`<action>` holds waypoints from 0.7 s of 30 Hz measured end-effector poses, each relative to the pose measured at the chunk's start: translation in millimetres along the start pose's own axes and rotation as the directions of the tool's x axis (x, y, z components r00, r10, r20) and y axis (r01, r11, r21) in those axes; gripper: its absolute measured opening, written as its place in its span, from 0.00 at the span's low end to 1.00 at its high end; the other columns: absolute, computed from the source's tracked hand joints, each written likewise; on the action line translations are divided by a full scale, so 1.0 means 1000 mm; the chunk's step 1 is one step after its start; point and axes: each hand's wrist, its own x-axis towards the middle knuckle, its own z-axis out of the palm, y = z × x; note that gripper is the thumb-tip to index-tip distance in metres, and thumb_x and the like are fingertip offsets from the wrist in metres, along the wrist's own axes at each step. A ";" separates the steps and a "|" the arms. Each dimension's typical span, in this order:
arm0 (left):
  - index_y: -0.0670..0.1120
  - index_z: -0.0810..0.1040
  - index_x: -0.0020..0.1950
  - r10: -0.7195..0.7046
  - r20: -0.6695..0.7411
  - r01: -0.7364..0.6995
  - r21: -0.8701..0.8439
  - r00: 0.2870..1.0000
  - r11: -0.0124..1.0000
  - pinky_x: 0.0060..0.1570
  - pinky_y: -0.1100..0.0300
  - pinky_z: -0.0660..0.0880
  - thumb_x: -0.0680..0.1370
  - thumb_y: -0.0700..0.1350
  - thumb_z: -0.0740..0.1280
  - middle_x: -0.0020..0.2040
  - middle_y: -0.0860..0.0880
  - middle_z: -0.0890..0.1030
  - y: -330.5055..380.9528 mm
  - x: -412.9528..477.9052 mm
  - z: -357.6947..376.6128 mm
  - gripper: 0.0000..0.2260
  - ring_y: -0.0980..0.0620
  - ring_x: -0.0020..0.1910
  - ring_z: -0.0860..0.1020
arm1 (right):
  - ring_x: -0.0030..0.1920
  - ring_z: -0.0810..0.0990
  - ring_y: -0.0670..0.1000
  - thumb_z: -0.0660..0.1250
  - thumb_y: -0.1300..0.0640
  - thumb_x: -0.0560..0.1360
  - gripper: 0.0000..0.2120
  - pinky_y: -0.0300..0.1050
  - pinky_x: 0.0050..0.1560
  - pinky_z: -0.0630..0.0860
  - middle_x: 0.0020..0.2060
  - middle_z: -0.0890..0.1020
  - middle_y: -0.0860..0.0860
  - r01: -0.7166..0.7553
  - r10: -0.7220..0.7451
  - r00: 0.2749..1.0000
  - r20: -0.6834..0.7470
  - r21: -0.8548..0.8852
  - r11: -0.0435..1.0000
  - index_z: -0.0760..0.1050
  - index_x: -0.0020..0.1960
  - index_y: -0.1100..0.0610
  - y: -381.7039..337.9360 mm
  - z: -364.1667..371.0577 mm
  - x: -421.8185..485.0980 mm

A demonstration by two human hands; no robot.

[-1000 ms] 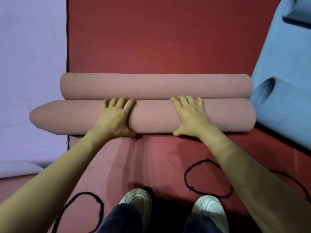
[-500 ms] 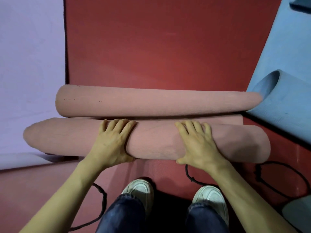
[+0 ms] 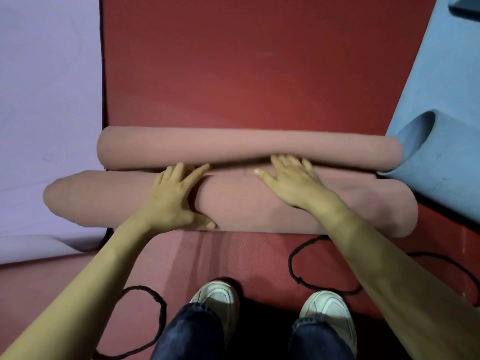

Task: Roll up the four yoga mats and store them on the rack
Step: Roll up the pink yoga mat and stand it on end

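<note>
Head view, hands (image 3: 172, 196) (image 3: 291, 183) on near roll (image 3: 104, 198), far roll (image 3: 233, 145) ahead (blue mat (image 3: 441, 165) beside)

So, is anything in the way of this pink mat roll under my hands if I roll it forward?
Yes: a thinner pink mat roll lies crosswise just beyond the thick pink mat roll, right at your fingertips.

One thick pink roll (image 3: 259, 203) beside thinner pink roll (image 3: 233, 146) — both on red mat (image 3: 246, 61).
</note>
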 end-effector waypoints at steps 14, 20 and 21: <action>0.42 0.81 0.51 -0.095 -0.476 0.072 -0.066 0.874 0.995 0.51 0.50 0.65 0.79 0.56 0.57 0.51 0.42 0.77 -0.006 0.079 0.003 0.21 0.40 0.50 0.74 | 0.74 0.49 0.58 0.78 0.39 0.57 0.59 0.55 0.72 0.36 0.75 0.58 0.60 0.044 -0.102 0.872 -0.480 -0.131 0.990 0.49 0.77 0.55 0.019 0.043 -0.008; 0.35 0.67 0.70 0.093 -0.211 -0.018 0.334 0.973 0.942 0.64 0.33 0.59 0.64 0.76 0.58 0.67 0.37 0.71 -0.001 0.066 0.016 0.51 0.38 0.68 0.68 | 0.75 0.51 0.59 0.81 0.44 0.54 0.64 0.57 0.73 0.40 0.75 0.55 0.57 -0.017 -0.082 0.925 -0.370 -0.257 0.966 0.45 0.78 0.55 0.016 0.013 0.011; 0.34 0.64 0.71 0.057 -0.147 0.000 0.365 0.988 0.931 0.63 0.29 0.58 0.61 0.77 0.59 0.69 0.37 0.69 0.002 0.070 0.013 0.55 0.38 0.69 0.66 | 0.75 0.49 0.58 0.80 0.44 0.57 0.63 0.56 0.73 0.39 0.75 0.53 0.57 -0.015 -0.078 0.933 -0.350 -0.255 0.967 0.44 0.78 0.55 0.015 0.008 0.014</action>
